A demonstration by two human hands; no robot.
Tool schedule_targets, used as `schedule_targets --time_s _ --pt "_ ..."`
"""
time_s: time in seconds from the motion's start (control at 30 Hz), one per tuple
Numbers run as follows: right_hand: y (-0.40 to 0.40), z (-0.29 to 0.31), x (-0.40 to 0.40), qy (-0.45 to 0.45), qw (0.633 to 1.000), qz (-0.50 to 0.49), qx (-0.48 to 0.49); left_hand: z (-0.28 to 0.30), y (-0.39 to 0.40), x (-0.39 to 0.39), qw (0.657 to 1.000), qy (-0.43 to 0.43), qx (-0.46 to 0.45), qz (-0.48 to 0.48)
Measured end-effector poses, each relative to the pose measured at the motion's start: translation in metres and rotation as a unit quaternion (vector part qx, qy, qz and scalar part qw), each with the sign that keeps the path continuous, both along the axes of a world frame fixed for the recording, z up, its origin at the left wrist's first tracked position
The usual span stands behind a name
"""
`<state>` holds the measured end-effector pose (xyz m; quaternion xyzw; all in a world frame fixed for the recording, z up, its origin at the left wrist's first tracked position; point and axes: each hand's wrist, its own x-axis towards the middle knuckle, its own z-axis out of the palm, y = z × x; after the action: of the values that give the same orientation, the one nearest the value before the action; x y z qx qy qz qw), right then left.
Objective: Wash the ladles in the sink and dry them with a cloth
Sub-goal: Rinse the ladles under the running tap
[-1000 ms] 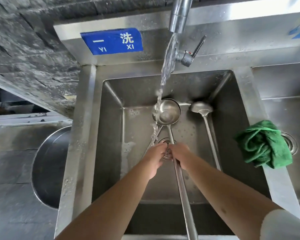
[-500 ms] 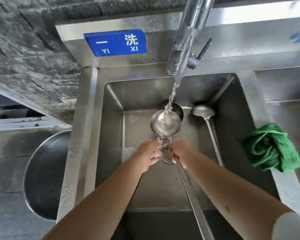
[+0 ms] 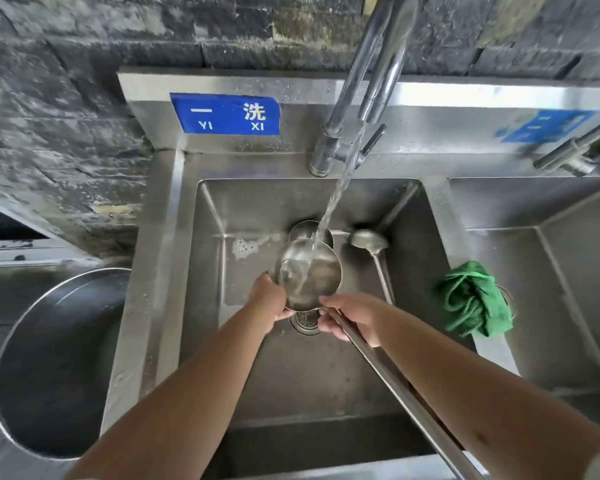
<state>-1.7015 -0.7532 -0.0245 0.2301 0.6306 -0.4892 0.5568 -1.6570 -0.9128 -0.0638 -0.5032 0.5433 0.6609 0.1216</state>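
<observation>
I hold a long steel ladle (image 3: 309, 271) over the middle of the sink (image 3: 430, 216), its bowl under the running water from the faucet (image 3: 368, 84). My left hand (image 3: 269, 299) cups the bowl's left rim. My right hand (image 3: 352, 317) grips the handle just below the bowl. Behind that bowl, a second ladle's bowl (image 3: 309, 228) shows partly. A third ladle (image 3: 369, 241) lies against the sink's right wall. A crumpled green cloth (image 3: 471, 299) rests on the divider to the right.
A drain strainer (image 3: 305, 322) sits below my hands. Soap foam (image 3: 245, 245) clings to the back left of the basin. A large steel bowl (image 3: 52, 368) stands at the left. A second basin (image 3: 551, 271) with another tap (image 3: 575, 154) lies right.
The ladle's bowl has been lifted toward me and now sits directly under the stream. My left hand moved from the handle up to the bowl's rim.
</observation>
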Motion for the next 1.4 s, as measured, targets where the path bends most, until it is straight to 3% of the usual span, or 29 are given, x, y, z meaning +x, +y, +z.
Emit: schedule_targets --time_s 0.07,0.2,0.23,0.3,0.4,0.53,0.6,0.67,0.77,0.87,0.93,0.97,1.03,1.07,1.1,1.27,1.4 --pt "-0.008 -0.007 -0.009 -0.023 0.999 -0.031 0.001 0.006 0.004 0.006 1.000 0.013 0.017 -0.006" --pt "-0.016 -0.023 -0.013 -0.066 0.998 0.004 0.007 0.003 0.009 0.018 0.998 0.033 0.047 0.027" --pt "-0.017 -0.023 -0.012 -0.069 0.998 0.012 0.006 0.000 0.010 0.019 0.999 0.028 0.021 0.028" --pt "-0.021 -0.019 -0.008 -0.078 0.997 0.006 -0.002 -0.007 0.005 0.017 0.991 0.009 -0.124 -0.044" --pt "-0.021 -0.010 -0.006 -0.082 0.995 -0.052 -0.005 -0.002 -0.001 0.007 0.934 0.005 -0.313 -0.174" --pt "-0.011 -0.009 -0.006 -0.107 0.993 -0.054 0.012 0.011 -0.012 -0.012 0.870 0.093 -0.413 -0.253" --pt "-0.004 -0.014 -0.007 -0.128 0.991 -0.025 0.014 0.022 -0.014 -0.021 0.813 0.111 -0.450 -0.351" --pt "-0.004 -0.018 -0.007 -0.138 0.990 -0.003 0.008 0.029 -0.015 -0.026 0.742 0.064 -0.508 -0.433" --pt "-0.016 -0.012 -0.004 -0.163 0.987 0.005 -0.014 0.027 -0.008 -0.028 0.667 0.011 -0.575 -0.473" --pt "-0.023 -0.014 -0.008 -0.182 0.983 -0.014 -0.015 0.017 -0.007 -0.023 0.576 0.026 -0.624 -0.527" --pt "-0.024 -0.020 -0.009 -0.180 0.984 0.011 -0.006 0.015 -0.020 -0.018 0.605 0.034 -0.588 -0.536" --pt "-0.024 -0.022 -0.010 -0.175 0.984 0.026 -0.001 0.014 -0.029 -0.016 0.666 0.036 -0.543 -0.511" --pt "-0.025 -0.018 -0.010 -0.166 0.985 0.031 -0.014 0.016 -0.046 -0.012 0.826 0.039 -0.400 -0.395" --pt "-0.027 -0.015 -0.011 -0.162 0.986 0.026 -0.028 0.015 -0.052 -0.009 0.878 0.045 -0.334 -0.340" --pt "-0.029 -0.010 -0.011 -0.157 0.986 0.022 -0.041 0.017 -0.057 -0.006 0.902 0.054 -0.294 -0.312" --pt "-0.031 -0.001 -0.017 -0.149 0.988 -0.008 -0.045 0.020 -0.057 0.008 0.940 0.124 -0.186 -0.256" --pt "-0.025 0.021 -0.024 -0.049 0.997 0.050 -0.024 0.039 -0.039 0.008 0.972 0.185 -0.064 -0.133"
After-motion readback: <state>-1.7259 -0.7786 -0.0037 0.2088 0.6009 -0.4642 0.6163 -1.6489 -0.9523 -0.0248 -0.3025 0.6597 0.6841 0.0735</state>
